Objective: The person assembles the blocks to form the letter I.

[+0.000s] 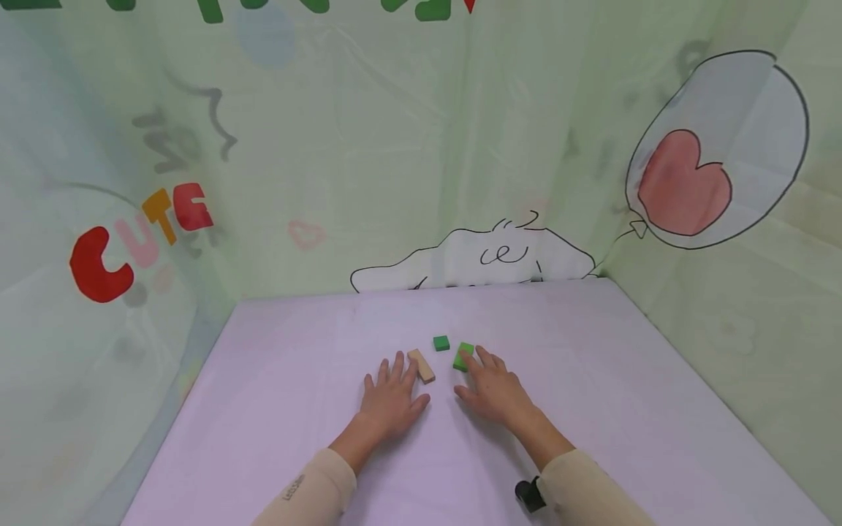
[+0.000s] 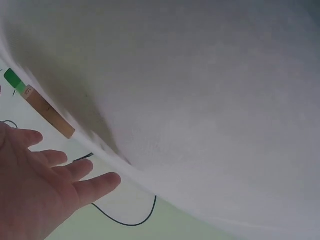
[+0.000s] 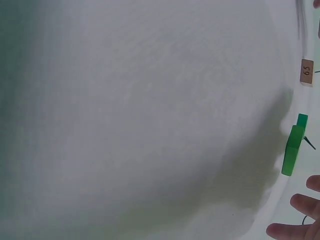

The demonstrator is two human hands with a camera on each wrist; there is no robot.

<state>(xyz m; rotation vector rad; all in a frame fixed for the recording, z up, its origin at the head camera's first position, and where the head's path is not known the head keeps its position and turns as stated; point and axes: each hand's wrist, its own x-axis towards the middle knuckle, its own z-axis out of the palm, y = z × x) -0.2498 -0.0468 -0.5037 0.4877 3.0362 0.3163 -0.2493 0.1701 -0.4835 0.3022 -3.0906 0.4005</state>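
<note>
Both hands lie flat on the lilac table [image 1: 276, 409] with fingers spread. My left hand [image 1: 392, 391] rests palm down, its fingertips right beside a tan wooden block [image 1: 421, 365] that lies at a slant; whether they touch it I cannot tell. My right hand [image 1: 491, 381] has its fingertips against a flat green block [image 1: 463, 356]. A smaller green cube [image 1: 441, 342] sits just beyond, between the two. The left wrist view shows the left hand [image 2: 45, 185] open below the wooden block [image 2: 50, 112]. In the right wrist view the green block [image 3: 292, 150] stands just above the right fingertips [image 3: 304, 204].
Pale green printed curtains [image 1: 421, 146] wall in the table at the back and on both sides. A black wrist-mounted device [image 1: 529, 494] sits on the right sleeve. The wooden block's end [image 3: 307, 71] bears the number 65.
</note>
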